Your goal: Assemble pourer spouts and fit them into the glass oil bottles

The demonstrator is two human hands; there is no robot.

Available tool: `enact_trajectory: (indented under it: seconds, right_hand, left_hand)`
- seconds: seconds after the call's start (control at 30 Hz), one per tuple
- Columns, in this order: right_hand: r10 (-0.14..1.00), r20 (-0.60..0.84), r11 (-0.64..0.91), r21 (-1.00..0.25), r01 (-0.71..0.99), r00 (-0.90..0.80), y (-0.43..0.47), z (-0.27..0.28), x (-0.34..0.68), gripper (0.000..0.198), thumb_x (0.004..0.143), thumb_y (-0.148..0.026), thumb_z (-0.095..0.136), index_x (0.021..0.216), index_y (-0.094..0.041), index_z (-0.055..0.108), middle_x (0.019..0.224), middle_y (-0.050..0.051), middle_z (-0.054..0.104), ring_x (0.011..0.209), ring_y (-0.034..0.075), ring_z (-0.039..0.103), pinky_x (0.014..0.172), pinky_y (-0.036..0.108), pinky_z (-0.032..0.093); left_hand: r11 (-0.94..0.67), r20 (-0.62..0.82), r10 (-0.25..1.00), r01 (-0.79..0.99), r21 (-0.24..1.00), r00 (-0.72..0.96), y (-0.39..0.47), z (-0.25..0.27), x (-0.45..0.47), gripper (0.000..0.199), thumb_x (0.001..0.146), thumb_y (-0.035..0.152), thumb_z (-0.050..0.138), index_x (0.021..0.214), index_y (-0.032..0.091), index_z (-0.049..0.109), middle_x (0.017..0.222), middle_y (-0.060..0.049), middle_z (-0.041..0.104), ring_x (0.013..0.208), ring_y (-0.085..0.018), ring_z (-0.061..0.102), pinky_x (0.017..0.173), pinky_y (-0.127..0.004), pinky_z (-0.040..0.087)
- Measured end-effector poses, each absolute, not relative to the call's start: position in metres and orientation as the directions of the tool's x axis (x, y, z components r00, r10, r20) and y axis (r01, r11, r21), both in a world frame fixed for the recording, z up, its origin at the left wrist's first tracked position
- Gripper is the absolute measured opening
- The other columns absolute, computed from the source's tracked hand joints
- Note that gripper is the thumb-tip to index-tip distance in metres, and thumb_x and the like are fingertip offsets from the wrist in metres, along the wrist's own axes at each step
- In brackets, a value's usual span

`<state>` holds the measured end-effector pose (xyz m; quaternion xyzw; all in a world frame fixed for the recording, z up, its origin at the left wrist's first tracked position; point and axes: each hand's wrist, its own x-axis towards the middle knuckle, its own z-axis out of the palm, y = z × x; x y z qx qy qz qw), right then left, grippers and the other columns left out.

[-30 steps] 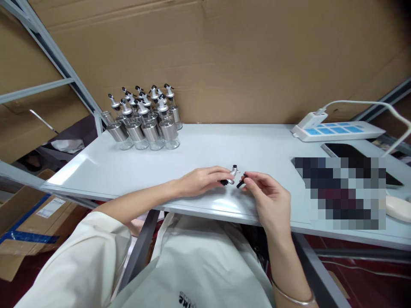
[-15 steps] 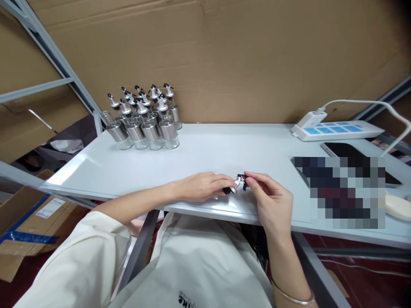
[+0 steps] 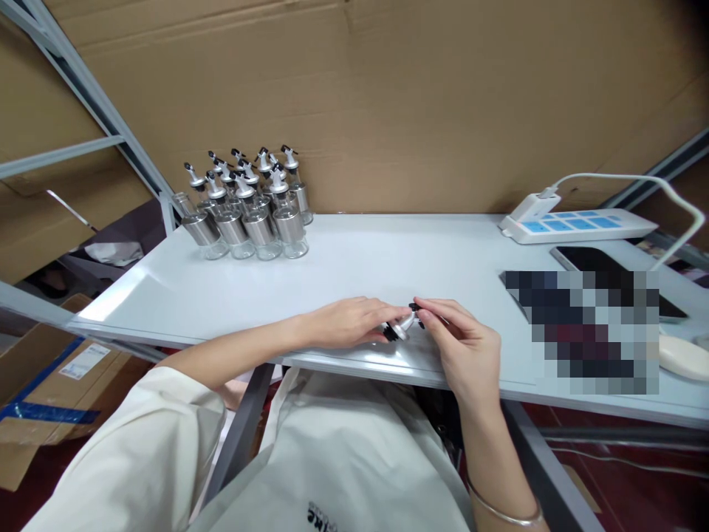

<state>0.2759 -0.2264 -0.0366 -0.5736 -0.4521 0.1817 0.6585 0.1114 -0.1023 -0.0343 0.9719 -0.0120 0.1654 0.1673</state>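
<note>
A silver pour spout (image 3: 402,326) with a ribbed black stopper lies slantwise between my hands, just above the table's front edge. My left hand (image 3: 350,322) grips it from the left, fingers closed along the stopper and metal body. At the spout's tip, my right hand (image 3: 466,334) pinches a small black flip cap (image 3: 416,311) between thumb and fingers. Part of the cap is hidden by the fingertips. At the back left stand several glass bottles (image 3: 260,233) with steel bands, most topped with similar spouts; one at the left end has a bare neck.
On the right of the white table (image 3: 354,251) lie a power strip (image 3: 581,225) with a plugged-in charger, a phone (image 3: 620,273), a blurred-out item and a white rounded object (image 3: 684,359). Cardboard (image 3: 399,111) walls the back. A taped carton (image 3: 60,377) sits at lower left.
The black cap has come closer against the spout tip, and my right hand has shifted slightly left. My left hand keeps hold of the spout, which has tilted a little.
</note>
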Motion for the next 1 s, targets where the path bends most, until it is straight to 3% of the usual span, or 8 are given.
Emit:
enact_trajectory:
  seconds: [0.13,0.3,0.5,0.7,0.87,1.0]
  right_hand:
    - [0.768,0.377,0.284,-0.925,0.251,0.518,-0.227,-0.036,0.275,0.01,0.076,-0.027,0.071,0.084,-0.024,0.078,0.084,0.004,0.074,0.077,0.017,0.067,0.068,0.031,0.054]
    - [0.773,0.342,0.286,-0.94,0.188,0.534,-0.225,-0.035,0.273,0.006,0.071,-0.026,0.075,0.075,-0.021,0.074,0.077,0.003,0.074,0.074,0.018,0.068,0.071,0.032,0.056]
    - [0.782,0.402,0.353,-0.915,0.194,0.476,-0.225,-0.033,0.272,0.003,0.072,-0.024,0.074,0.074,-0.022,0.075,0.079,0.004,0.075,0.078,0.018,0.07,0.072,0.032,0.059]
    - [0.845,0.404,0.361,-0.914,0.184,0.351,-0.226,-0.045,0.274,0.038,0.076,-0.024,0.076,0.113,-0.029,0.072,0.104,0.003,0.072,0.078,0.014,0.07,0.076,0.031,0.06]
    - [0.818,0.513,0.396,-0.83,0.392,0.261,-0.228,-0.049,0.275,0.049,0.076,-0.027,0.078,0.124,-0.03,0.065,0.108,0.005,0.071,0.083,0.017,0.067,0.082,0.036,0.058]
    - [0.755,0.605,0.392,-0.726,0.564,0.253,-0.228,-0.047,0.272,0.041,0.078,-0.027,0.075,0.119,-0.026,0.068,0.1,0.005,0.073,0.075,0.016,0.066,0.075,0.035,0.059]
  left_hand:
    - [-0.943,0.337,0.029,-0.086,0.321,0.941,-0.1,-0.038,0.111,0.071,0.098,0.027,0.048,0.154,0.025,0.005,0.123,-0.014,0.063,0.109,-0.02,0.061,0.094,-0.035,0.049]
    - [-0.964,0.347,-0.012,-0.103,0.244,0.938,-0.1,-0.036,0.11,0.077,0.098,0.028,0.048,0.154,0.025,-0.004,0.121,-0.015,0.063,0.106,-0.021,0.062,0.091,-0.034,0.05]
    - [-0.958,0.47,-0.058,-0.181,0.221,0.881,-0.101,-0.035,0.108,0.078,0.095,0.03,0.051,0.155,0.02,0.002,0.108,-0.013,0.068,0.095,-0.019,0.065,0.087,-0.032,0.052]
    - [-0.968,0.61,-0.02,-0.168,0.186,0.792,-0.097,-0.039,0.109,0.081,0.091,0.028,0.056,0.154,0.023,0.006,0.111,-0.011,0.067,0.095,-0.019,0.066,0.083,-0.032,0.055]
    - [-0.991,0.647,-0.024,-0.105,0.088,0.762,-0.096,-0.037,0.109,0.08,0.09,0.028,0.056,0.154,0.022,0.007,0.102,-0.008,0.07,0.089,-0.018,0.067,0.081,-0.032,0.053]
    - [-0.994,0.674,-0.09,-0.109,-0.015,0.734,-0.095,-0.036,0.11,0.079,0.091,0.027,0.056,0.153,0.018,0.01,0.094,-0.006,0.073,0.085,-0.016,0.068,0.079,-0.029,0.051]
